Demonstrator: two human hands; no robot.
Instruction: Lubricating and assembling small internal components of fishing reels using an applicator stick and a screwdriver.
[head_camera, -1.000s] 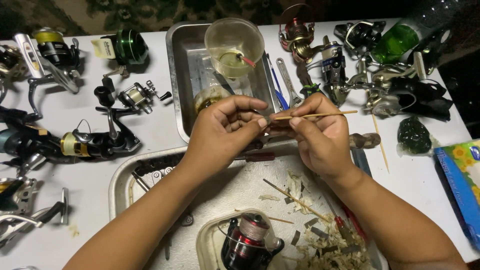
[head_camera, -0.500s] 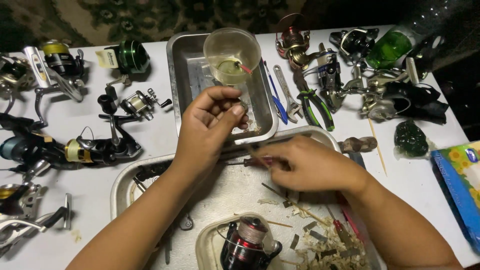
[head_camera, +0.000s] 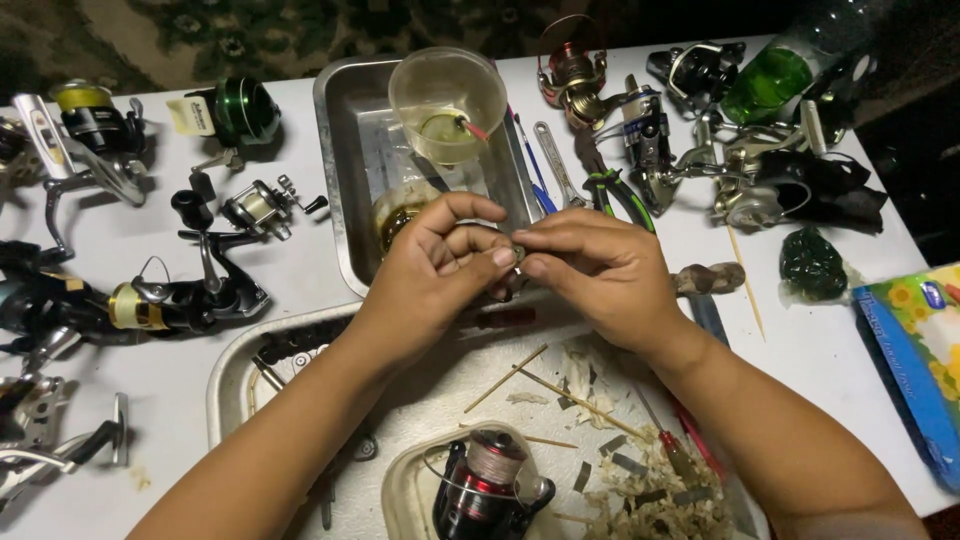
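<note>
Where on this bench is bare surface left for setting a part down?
Bare white table lies between the black reel and the steel tray, and right between the green pouch and tissue pack. The back right is crowded with reels.

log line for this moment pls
left hand: pinching small part | right hand: pinching same part | over: metal tray | nearby: plastic cup, fishing reel
</note>
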